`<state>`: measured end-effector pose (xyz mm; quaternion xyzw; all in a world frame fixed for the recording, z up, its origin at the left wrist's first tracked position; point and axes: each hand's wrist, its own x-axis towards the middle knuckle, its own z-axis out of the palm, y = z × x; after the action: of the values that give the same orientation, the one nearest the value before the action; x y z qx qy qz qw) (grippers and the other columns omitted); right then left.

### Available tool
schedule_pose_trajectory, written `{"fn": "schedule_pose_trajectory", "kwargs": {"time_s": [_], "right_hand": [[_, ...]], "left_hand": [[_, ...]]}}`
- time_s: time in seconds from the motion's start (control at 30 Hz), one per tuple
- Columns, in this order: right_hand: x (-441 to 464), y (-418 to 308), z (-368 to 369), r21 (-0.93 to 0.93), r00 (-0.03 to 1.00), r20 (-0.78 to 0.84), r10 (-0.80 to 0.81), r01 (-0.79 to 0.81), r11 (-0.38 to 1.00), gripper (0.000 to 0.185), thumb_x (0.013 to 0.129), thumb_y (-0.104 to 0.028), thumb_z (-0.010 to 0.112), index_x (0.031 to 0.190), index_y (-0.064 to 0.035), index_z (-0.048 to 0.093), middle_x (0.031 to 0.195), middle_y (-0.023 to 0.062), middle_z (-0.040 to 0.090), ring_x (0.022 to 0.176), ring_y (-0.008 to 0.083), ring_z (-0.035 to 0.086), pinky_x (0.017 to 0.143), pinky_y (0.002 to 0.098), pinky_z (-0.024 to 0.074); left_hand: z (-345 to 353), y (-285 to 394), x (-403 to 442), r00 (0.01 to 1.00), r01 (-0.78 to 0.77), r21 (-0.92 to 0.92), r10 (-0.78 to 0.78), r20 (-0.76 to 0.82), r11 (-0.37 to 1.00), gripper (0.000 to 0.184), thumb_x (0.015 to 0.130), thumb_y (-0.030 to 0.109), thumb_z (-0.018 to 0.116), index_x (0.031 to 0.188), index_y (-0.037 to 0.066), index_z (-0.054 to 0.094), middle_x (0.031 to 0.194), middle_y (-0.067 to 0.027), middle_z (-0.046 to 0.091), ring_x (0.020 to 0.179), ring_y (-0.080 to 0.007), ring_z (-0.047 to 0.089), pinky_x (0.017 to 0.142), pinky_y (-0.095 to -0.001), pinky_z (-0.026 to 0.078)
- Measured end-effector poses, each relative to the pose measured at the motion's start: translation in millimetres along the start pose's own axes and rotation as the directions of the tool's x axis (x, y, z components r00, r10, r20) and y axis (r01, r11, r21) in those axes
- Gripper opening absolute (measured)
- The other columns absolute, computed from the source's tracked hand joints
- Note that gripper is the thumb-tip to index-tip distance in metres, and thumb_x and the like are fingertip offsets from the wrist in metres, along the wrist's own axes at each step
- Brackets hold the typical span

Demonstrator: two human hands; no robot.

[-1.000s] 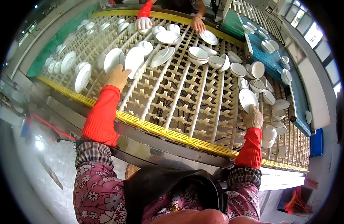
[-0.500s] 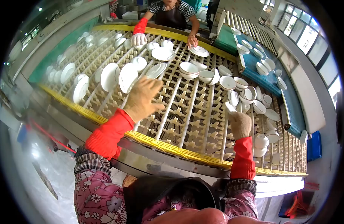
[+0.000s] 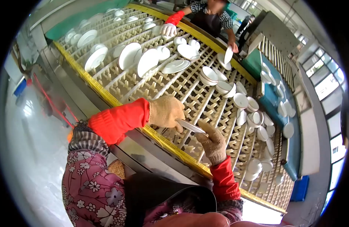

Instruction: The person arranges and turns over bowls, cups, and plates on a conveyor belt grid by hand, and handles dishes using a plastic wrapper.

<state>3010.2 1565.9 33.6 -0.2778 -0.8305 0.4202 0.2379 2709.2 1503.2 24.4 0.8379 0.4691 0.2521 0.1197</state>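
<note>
A thin white ceramic plate, seen almost edge-on, is held up over the cream pegged conveyor, near its yellow plastic edge strip. Its long axis slants from upper left to lower right in view, running straight from one hand to the other; neither hand is clearly nearer. Left hand, in a tan knit glove, is closed on the upper-left end, fingers curled. Right hand, likewise gloved, is bent around the lower-right end, thumb and fingers drawn in on the rim; exact fingertip contact cannot be told. Beyond the left hand, a large white oval plate leans on the pegs; farther right, stacked white bowls. Across the conveyor, a co-worker's bare hand is at a tilted white plate. A blue belt carrying more dishes runs along the far right.
</note>
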Motion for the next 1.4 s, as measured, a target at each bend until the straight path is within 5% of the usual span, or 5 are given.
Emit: {"fn": "schedule_pose_trajectory", "kwargs": {"time_s": [0.33,0.5,0.77,1.13,1.4], "right_hand": [[-31.1,98.0,-53.4,0.069,0.911,-0.210,0.355,-0.348,0.935,0.043,0.101,-0.020,0.076,0.140,-0.0035,0.077,0.102,0.0072,0.078,0.092,0.0096,0.070,0.083,0.0289,0.0562],[-28.1,94.8,-57.6,-0.403,0.973,-0.104,0.206,-0.230,0.886,0.056,0.097,-0.027,0.082,0.145,0.0018,0.072,0.120,0.0238,0.081,0.108,0.0355,0.079,0.097,0.0445,0.0609],[-32.2,86.2,-60.2,-0.442,0.984,-0.060,0.166,-0.175,0.880,0.054,0.097,-0.028,0.082,0.142,0.0014,0.074,0.126,0.0271,0.080,0.117,0.0413,0.078,0.102,0.0490,0.0602],[-34.5,111.9,-63.1,-0.458,0.996,-0.092,-0.006,-0.037,0.888,0.053,0.092,-0.024,0.081,0.139,0.0017,0.075,0.114,0.0236,0.082,0.102,0.0378,0.081,0.090,0.0455,0.0620],[-37.2,91.0,-71.8,-0.341,1.000,-0.006,0.016,-0.017,0.940,0.035,0.096,-0.017,0.073,0.127,-0.0004,0.072,0.111,0.0207,0.074,0.108,0.0454,0.072,0.092,0.0486,0.0585]], "left_hand": [[-98.8,-55.2,-65.5,0.770,0.397,0.590,0.095,-0.631,0.704,0.018,0.104,0.024,0.081,0.120,0.021,0.089,0.105,-0.0053,0.081,0.094,-0.0162,0.078,0.083,-0.0317,0.068],[-128.6,-40.2,-92.3,0.370,0.763,-0.157,-0.624,-0.689,0.626,0.046,0.101,0.046,0.078,0.117,0.003,0.085,0.105,-0.0190,0.081,0.097,-0.0320,0.076,0.087,-0.0465,0.059],[-92.5,-100.5,-90.2,0.176,0.980,0.012,-0.837,-0.517,0.199,0.069,0.093,0.052,0.084,0.136,-0.003,0.078,0.126,-0.0274,0.080,0.122,-0.0432,0.075,0.113,-0.0511,0.052],[1.5,-20.6,52.4,0.894,0.447,0.552,-0.323,-0.311,0.704,0.098,0.086,0.065,0.088,0.154,0.001,0.060,0.142,-0.0174,0.069,0.137,-0.0346,0.062,0.129,-0.0482,0.042],[30.9,-78.5,220.0,0.883,0.402,0.757,-0.437,-0.171,0.516,0.099,0.100,0.085,0.057,0.161,0.007,0.059,0.161,-0.0167,0.065,0.158,-0.0331,0.050,0.136,-0.0485,0.030]]}}
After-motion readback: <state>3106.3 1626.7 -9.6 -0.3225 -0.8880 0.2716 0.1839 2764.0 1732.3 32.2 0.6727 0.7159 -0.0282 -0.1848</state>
